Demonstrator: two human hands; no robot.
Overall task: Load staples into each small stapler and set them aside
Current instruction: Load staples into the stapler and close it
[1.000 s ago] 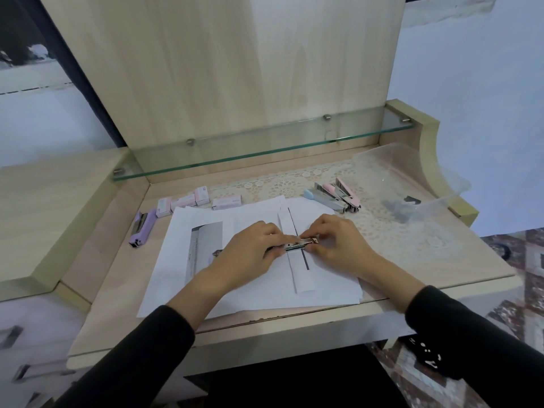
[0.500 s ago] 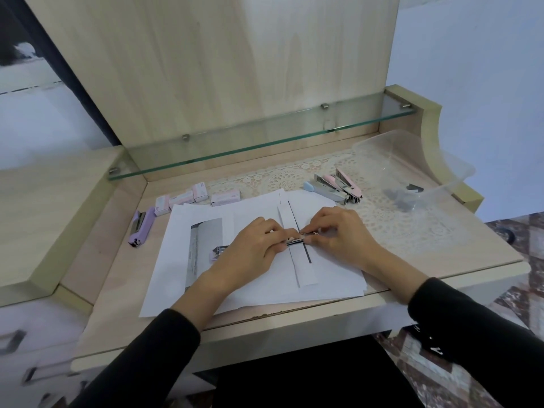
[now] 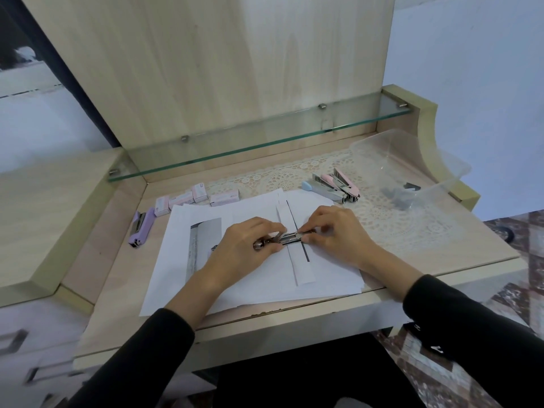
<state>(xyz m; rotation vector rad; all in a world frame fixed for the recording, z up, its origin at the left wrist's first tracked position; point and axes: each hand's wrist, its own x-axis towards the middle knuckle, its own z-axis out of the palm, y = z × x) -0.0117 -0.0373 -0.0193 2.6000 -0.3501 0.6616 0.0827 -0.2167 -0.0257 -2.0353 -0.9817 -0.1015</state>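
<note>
A small stapler [image 3: 287, 238] lies opened on the white sheets, its metal channel showing between my hands. My left hand [image 3: 245, 245] grips its rear part, which is mostly hidden under the fingers. My right hand [image 3: 332, 231] pinches something thin and metallic at the front end of the channel; I cannot tell if it is a strip of staples. A purple stapler [image 3: 142, 228] rests at the left. Two pink ones and a blue one [image 3: 334, 187] lie together at the back right. Several small staple boxes [image 3: 194, 197] sit at the back.
White paper sheets [image 3: 323, 278] cover the desk middle, over a lace mat [image 3: 391, 219]. A clear plastic tub [image 3: 412, 172] with dark bits stands at the right. A glass shelf [image 3: 265, 142] runs across the back. The desk's front edge [image 3: 265, 331] is close to me.
Both hands keep hold of the stapler in the same spot; only the camera view shifted slightly. My right fingers have closed in a little on the channel's front end.
</note>
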